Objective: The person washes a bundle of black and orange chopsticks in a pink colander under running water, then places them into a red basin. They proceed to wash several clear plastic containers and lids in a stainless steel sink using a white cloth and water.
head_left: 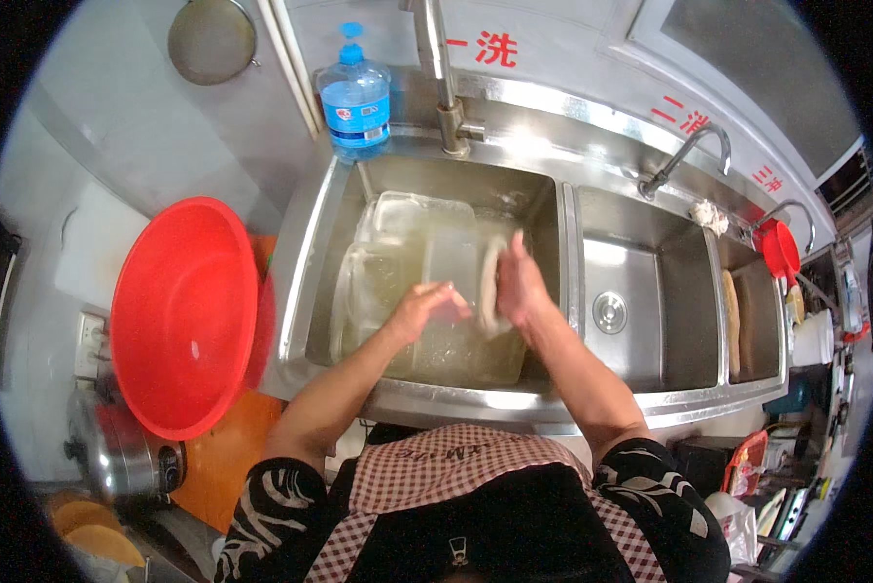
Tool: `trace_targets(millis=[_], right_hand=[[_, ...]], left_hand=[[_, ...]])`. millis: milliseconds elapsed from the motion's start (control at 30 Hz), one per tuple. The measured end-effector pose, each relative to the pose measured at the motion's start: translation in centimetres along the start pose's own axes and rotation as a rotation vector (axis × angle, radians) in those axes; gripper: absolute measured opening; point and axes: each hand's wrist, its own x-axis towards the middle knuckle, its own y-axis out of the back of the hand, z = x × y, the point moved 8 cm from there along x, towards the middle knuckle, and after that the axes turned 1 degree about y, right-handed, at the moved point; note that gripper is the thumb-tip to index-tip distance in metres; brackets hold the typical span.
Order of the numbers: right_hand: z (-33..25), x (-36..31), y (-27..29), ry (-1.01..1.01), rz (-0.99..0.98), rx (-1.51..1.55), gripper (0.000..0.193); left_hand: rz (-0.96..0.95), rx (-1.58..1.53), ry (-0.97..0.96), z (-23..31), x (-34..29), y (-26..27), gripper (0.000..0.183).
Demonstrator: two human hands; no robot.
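left hand (427,309): over the leftmost basin (550,219), fingers loosely bent and pointing toward the right hand; whether it touches anything below cannot be told. right hand (521,284): thumb up, palm turned toward the left hand, with a pale, blurred pad (492,290) lying along the palm; how firmly the fingers close on it cannot be told. the two hands are near each other but apart, the pad between them.

beneath and around the hands: cloudy water (427,355) in the basin. a clear container (361,291) lies in it just left of the left hand; a second clear container (383,222) lies beyond that hand, toward the far wall.

beyond both hands: a steel faucet (446,102) and, further left, a blue-tinted bottle (359,112) on the sink ledge. well left of the left hand: a large red tub (184,316). right of the right hand: the middle basin (684,311) with a round drain (610,311), then the third basin (762,325), holding a long tan object (732,321). farther right and beyond: a white crumpled bundle (709,217) and a red scoop (779,250).
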Motion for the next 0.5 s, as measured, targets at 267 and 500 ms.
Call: trace_targets(millis=[267, 500], right_hand=[[6.3, 9.1, 3.4, 0.111, 0.14, -0.189, 0.077], [15.5, 21.1, 17.0, 0.216, 0.231, -0.617, 0.061]], left_hand=[[0.031, -0.316, -0.039, -2.0, 1.3, 5.4, 0.035], [0.054, -0.122, 0.007, -0.1, 1.2, 3.6, 0.035]])
